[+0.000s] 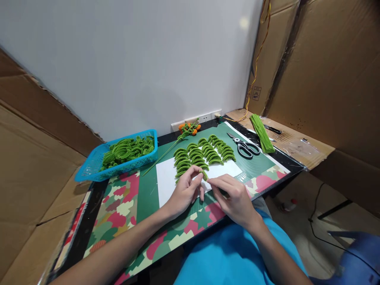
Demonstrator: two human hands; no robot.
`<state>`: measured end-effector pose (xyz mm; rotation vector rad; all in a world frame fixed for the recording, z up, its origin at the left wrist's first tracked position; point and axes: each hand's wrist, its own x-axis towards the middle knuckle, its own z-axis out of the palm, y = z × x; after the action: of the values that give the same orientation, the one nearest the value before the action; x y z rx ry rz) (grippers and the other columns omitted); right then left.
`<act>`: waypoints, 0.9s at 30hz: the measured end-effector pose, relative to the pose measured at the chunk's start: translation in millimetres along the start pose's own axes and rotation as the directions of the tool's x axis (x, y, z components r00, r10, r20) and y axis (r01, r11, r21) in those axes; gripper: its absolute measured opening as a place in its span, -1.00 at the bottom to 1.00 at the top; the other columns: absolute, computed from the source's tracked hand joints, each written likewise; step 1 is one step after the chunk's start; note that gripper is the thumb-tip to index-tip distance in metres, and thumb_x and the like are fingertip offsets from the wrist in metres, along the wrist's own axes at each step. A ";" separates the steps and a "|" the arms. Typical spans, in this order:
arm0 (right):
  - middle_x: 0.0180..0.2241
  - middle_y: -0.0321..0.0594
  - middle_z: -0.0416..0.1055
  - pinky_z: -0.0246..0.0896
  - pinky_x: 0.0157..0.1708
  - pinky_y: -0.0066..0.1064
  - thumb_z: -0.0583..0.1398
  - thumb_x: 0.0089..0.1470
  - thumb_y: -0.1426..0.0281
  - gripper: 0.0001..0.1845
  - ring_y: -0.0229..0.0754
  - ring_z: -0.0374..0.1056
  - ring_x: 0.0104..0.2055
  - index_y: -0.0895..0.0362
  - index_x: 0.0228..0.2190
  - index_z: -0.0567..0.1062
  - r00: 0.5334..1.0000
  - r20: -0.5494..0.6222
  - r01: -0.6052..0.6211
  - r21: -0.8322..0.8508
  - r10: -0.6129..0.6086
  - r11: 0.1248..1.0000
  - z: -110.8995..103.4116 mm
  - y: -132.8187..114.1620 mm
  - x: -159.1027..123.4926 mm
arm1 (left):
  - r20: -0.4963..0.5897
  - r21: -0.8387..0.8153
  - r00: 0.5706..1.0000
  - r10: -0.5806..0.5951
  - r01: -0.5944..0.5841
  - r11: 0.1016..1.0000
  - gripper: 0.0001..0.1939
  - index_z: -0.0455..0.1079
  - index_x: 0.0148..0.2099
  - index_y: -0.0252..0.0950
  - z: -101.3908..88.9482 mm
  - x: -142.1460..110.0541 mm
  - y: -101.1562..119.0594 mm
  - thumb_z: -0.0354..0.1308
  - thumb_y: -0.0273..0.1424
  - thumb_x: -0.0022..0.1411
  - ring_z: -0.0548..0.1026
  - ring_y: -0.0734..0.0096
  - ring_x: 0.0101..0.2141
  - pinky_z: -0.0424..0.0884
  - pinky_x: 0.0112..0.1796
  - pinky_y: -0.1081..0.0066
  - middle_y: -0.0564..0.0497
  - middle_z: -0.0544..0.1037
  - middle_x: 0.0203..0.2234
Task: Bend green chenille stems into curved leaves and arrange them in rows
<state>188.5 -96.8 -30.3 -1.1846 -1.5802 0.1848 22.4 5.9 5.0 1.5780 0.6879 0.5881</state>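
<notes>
Over the front of a white sheet of paper (pixel 164 186), my left hand (pixel 188 188) is closed on one end of a short green pipe-cleaner piece (pixel 204 175). The fingertips of my right hand (pixel 230 194) pinch its other end. Just beyond my hands, several curved green pipe-cleaner pieces (pixel 194 153) lie in rows on the paper. My left hand partly hides the nearest pieces of the left row.
At the left stands a blue basket (pixel 118 173) heaped with green pipe-cleaner loops (pixel 127 150). An orange and green pipe-cleaner flower (pixel 189 128) lies at the back. Scissors (pixel 246 148), a green pipe-cleaner bundle (pixel 261 133) and a utility knife (pixel 272 129) are at the right.
</notes>
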 end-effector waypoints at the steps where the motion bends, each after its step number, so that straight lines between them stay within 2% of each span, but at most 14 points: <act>1: -0.12 -0.12 0.65 0.50 -0.12 -0.21 0.17 0.41 0.53 -0.71 -0.04 0.56 -0.08 0.03 0.04 0.59 1.000 -0.017 0.004 -0.007 -0.004 1.000 0.0 0.2 0.3 | 0.008 -0.016 1.000 -0.002 0.002 1.000 -0.58 0.24 -0.05 -0.21 0.2 0.2 0.0 0.17 0.04 0.46 0.40 0.52 -0.74 0.12 -0.72 0.62 0.17 0.50 -0.63; 4: -0.09 -0.11 0.63 0.51 -0.08 -0.20 0.16 0.43 0.51 -0.66 -0.04 0.55 -0.05 0.00 0.11 0.57 0.998 -0.067 -0.012 -0.020 0.010 1.000 -0.6 -0.2 1.6 | 0.041 -0.040 0.999 -0.009 0.011 0.999 -0.59 0.22 -0.01 -0.20 0.2 -0.3 0.2 0.16 0.03 0.47 0.42 0.50 -0.76 0.13 -0.74 0.62 0.19 0.50 -0.61; 7: -0.07 -0.10 0.58 0.51 -0.04 -0.19 0.16 0.43 0.50 -0.60 -0.04 0.53 -0.01 -0.03 0.19 0.54 0.995 -0.094 -0.025 -0.046 0.021 0.999 -1.3 -0.2 2.0 | 0.052 -0.015 0.999 -0.001 0.002 1.000 -0.64 0.31 0.01 -0.23 -0.4 -1.9 -0.2 0.20 -0.05 0.48 0.47 0.54 -0.71 0.16 -0.71 0.61 0.12 0.56 -0.46; 11: 0.00 -0.10 0.54 0.50 0.00 -0.17 0.17 0.42 0.51 -0.54 -0.03 0.50 0.06 -0.09 0.24 0.50 0.998 -0.059 -0.008 -0.065 0.004 0.998 -0.4 2.1 1.3 | 0.038 0.026 0.999 0.010 -0.011 1.000 -0.66 0.45 0.02 -0.29 -0.7 -2.9 -2.5 0.25 -0.10 0.47 0.30 0.68 -0.71 0.19 -0.66 0.58 0.14 0.49 -0.45; 16: 0.07 -0.10 0.54 0.48 0.08 -0.13 0.19 0.42 0.52 -0.61 -0.03 0.47 0.12 -0.06 0.16 0.53 0.999 -0.051 0.004 -0.037 -0.006 0.999 -0.3 4.6 1.0 | 0.040 -0.028 0.999 0.001 0.000 1.000 -0.62 0.45 0.09 -0.28 -0.5 -2.1 -4.0 0.33 -0.13 0.41 0.23 0.65 -0.65 0.10 -0.64 0.58 0.11 0.52 -0.46; 20: 0.09 -0.09 0.55 0.47 0.09 -0.14 0.22 0.40 0.51 -0.66 -0.01 0.47 0.14 -0.02 0.12 0.54 1.000 -0.031 0.003 -0.046 -0.004 0.999 -0.9 4.2 1.0 | 0.053 -0.039 0.998 0.019 -0.017 0.999 -0.65 0.44 0.07 -0.28 -0.7 -1.9 -2.7 0.33 -0.16 0.42 0.23 0.65 -0.63 0.09 -0.63 0.59 0.11 0.52 -0.46; 25: -0.08 -0.11 0.59 0.47 -0.02 -0.19 0.24 0.40 0.48 -0.86 -0.03 0.51 0.00 0.04 -0.08 0.59 0.996 -0.081 -0.035 -0.032 0.033 0.999 0.3 3.3 1.9 | 0.052 -0.035 0.998 0.021 -0.020 0.999 -0.62 0.44 0.10 -0.27 -2.6 -0.5 -2.5 0.33 -0.15 0.41 0.23 0.70 -0.63 0.11 -0.63 0.60 0.12 0.50 -0.39; 27: -0.13 -0.13 0.60 0.46 -0.06 -0.22 0.24 0.40 0.49 -0.88 -0.05 0.52 -0.06 0.05 -0.13 0.58 0.994 -0.103 -0.045 -0.026 0.042 0.999 0.0 2.5 2.0 | 0.050 -0.032 0.999 0.019 -0.018 0.999 -0.59 0.43 0.13 -0.27 -3.0 0.0 -2.3 0.34 -0.13 0.40 0.27 0.70 -0.63 0.16 -0.63 0.60 0.10 0.50 -0.35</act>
<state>190.2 -94.1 -30.6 -1.2325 -1.4730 0.1287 20.1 8.1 3.0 1.5665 0.6243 0.5684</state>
